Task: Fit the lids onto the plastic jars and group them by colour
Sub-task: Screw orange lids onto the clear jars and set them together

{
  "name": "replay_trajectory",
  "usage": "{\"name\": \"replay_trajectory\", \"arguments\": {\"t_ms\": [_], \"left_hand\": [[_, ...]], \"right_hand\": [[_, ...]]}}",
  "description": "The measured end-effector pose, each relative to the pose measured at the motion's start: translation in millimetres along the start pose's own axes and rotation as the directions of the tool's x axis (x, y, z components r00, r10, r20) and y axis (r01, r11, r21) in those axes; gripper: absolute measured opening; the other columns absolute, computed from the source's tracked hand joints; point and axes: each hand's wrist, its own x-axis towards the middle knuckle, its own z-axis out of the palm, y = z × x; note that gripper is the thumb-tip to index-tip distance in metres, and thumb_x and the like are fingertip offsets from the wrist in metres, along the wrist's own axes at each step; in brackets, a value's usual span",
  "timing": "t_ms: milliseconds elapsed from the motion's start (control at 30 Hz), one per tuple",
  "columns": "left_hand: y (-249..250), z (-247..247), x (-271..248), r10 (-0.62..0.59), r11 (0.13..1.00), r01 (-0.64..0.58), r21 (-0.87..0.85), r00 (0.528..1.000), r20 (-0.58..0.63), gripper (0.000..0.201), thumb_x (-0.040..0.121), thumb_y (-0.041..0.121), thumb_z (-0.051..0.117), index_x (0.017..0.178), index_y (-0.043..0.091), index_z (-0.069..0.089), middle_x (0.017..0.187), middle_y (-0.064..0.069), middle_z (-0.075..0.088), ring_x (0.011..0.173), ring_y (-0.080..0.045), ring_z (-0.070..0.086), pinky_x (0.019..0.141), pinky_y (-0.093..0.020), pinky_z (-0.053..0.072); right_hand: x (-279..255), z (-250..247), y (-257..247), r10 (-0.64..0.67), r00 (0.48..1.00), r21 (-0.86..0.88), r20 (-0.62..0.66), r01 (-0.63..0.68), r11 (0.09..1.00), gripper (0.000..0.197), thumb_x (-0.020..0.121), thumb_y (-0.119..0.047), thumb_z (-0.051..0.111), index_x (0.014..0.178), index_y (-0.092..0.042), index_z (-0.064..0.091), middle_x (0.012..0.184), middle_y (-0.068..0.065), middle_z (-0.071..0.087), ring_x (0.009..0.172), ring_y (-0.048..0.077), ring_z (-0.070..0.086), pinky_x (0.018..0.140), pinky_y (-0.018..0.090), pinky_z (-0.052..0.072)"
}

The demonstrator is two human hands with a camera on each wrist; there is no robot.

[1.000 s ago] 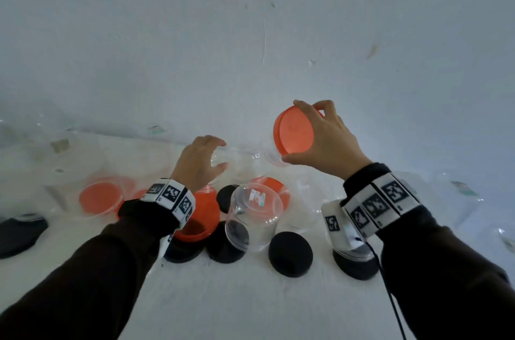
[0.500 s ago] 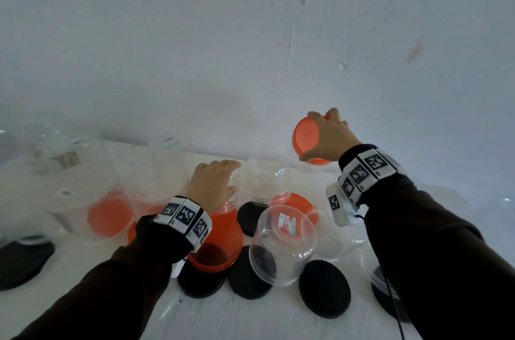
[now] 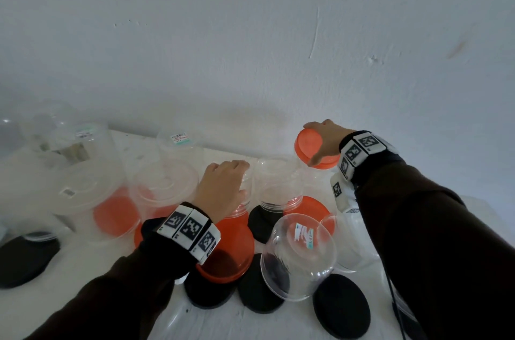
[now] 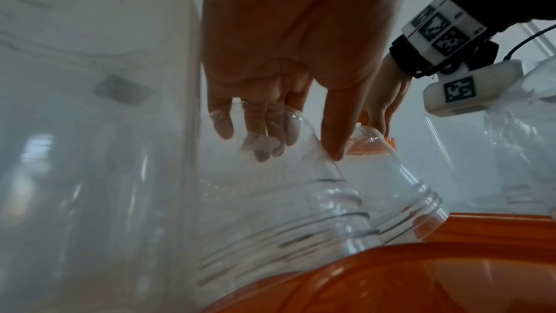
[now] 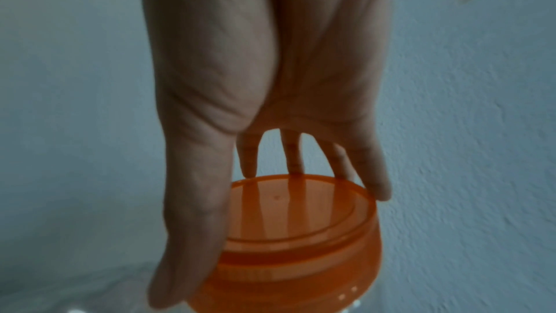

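The right hand (image 3: 328,142) has its fingers (image 5: 192,211) clamped around the orange lid (image 3: 313,148), holding it on a clear jar's mouth, probably to screw it down. Left of that lid, the left hand (image 3: 220,186) curls over an upturned clear jar (image 4: 270,187), likely picking it next.

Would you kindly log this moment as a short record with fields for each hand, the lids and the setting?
left hand: fingers curled over the upturned base of a clear jar standing mouth-down
right hand: grips an orange lid by its rim, on top of another clear jar
loose black lids: several flat on the white table
big orange lid: near the left wrist
backdrop: white wall
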Motion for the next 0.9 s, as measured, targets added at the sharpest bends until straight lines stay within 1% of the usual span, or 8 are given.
{"name": "replay_trajectory", "arguments": {"t_ms": [133,267,433,533,667,733,833,900], "left_hand": [[0.3,-1.9,-3.4,0.002,1.000,-0.002,-0.005,1.000,0.005,0.052,0.091,0.022,0.050,0.140,0.018,0.032,0.144,0.003,0.038,0.131,-0.013,0.036,0.109,-0.030,0.020],[0.1,-2.9,-2.7,0.007,1.000,-0.007,-0.003,1.000,0.009,0.052,0.091,0.023,0.050,0.140,0.018,0.031,0.144,0.003,0.039,0.131,-0.013,0.036,0.109,-0.030,0.019],[-0.4,-2.6,-2.9,0.010,1.000,-0.010,-0.003,1.000,0.005,0.051,0.091,0.024,0.051,0.139,0.019,0.032,0.142,0.004,0.040,0.130,-0.012,0.037,0.109,-0.028,0.020],[-1.1,-2.4,-3.1,0.015,1.000,-0.015,-0.001,1.000,0.002,0.051,0.091,0.025,0.051,0.138,0.019,0.033,0.140,0.004,0.042,0.129,-0.012,0.038,0.108,-0.028,0.021],[-0.2,-1.9,-2.9,0.015,1.000,-0.015,0.003,1.000,0.000,0.050,0.091,0.024,0.051,0.138,0.019,0.034,0.140,0.003,0.043,0.128,-0.013,0.039,0.109,-0.030,0.021],[0.0,-2.1,-3.0,0.015,1.000,-0.015,0.008,1.000,0.003,0.051,0.091,0.023,0.052,0.138,0.019,0.034,0.140,0.003,0.042,0.129,-0.013,0.039,0.109,-0.030,0.021],[-0.6,-1.7,-2.8,0.020,1.000,-0.020,0.005,1.000,0.004,0.051,0.091,0.023,0.052,0.138,0.018,0.034,0.140,0.003,0.042,0.129,-0.014,0.039,0.109,-0.031,0.021],[-0.8,-1.4,-2.5,0.022,1.000,-0.022,0.011,1.000,0.007,0.050,0.091,0.022,0.051,0.138,0.018,0.034,0.140,0.003,0.043,0.128,-0.013,0.039,0.108,-0.030,0.022]], "right_hand": [[4.3,-1.9,-3.7,-0.009,0.999,-0.084,0.043,0.013,0.996,0.102,0.064,-0.036,0.082,0.144,-0.035,0.018,0.143,0.004,0.028,0.127,0.034,0.039,0.097,0.050,0.042],[9.3,-0.8,-2.3,-0.011,0.997,-0.147,0.077,0.022,0.989,0.099,0.065,-0.039,0.081,0.143,-0.038,0.020,0.143,0.002,0.031,0.127,0.033,0.039,0.096,0.048,0.041],[12.2,2.0,1.0,-0.011,0.994,-0.231,0.105,0.035,0.972,0.096,0.061,-0.051,0.078,0.139,-0.042,0.023,0.140,-0.001,0.041,0.123,0.029,0.044,0.096,0.044,0.039],[14.0,4.1,6.4,0.017,0.991,-0.267,0.134,0.020,0.964,0.095,0.060,-0.054,0.078,0.138,-0.044,0.023,0.141,0.000,0.042,0.123,0.030,0.044,0.098,0.045,0.040],[11.8,3.7,8.4,0.025,0.985,-0.274,0.169,0.023,0.961,0.094,0.067,-0.048,0.077,0.142,-0.040,0.021,0.146,0.001,0.036,0.129,0.030,0.038,0.097,0.044,0.037],[13.2,3.0,7.8,0.018,0.984,-0.269,0.176,0.031,0.963,0.093,0.069,-0.048,0.076,0.143,-0.037,0.020,0.147,0.002,0.035,0.129,0.030,0.038,0.099,0.044,0.036],[13.1,0.8,5.5,0.003,0.987,-0.225,0.159,0.034,0.974,0.091,0.073,-0.046,0.073,0.144,-0.035,0.018,0.149,0.003,0.033,0.131,0.028,0.037,0.103,0.043,0.034],[8.6,-3.6,2.5,-0.019,0.992,-0.190,0.124,0.042,0.981,0.088,0.077,-0.044,0.070,0.146,-0.030,0.018,0.149,0.005,0.031,0.131,0.028,0.038,0.104,0.043,0.034]]}}
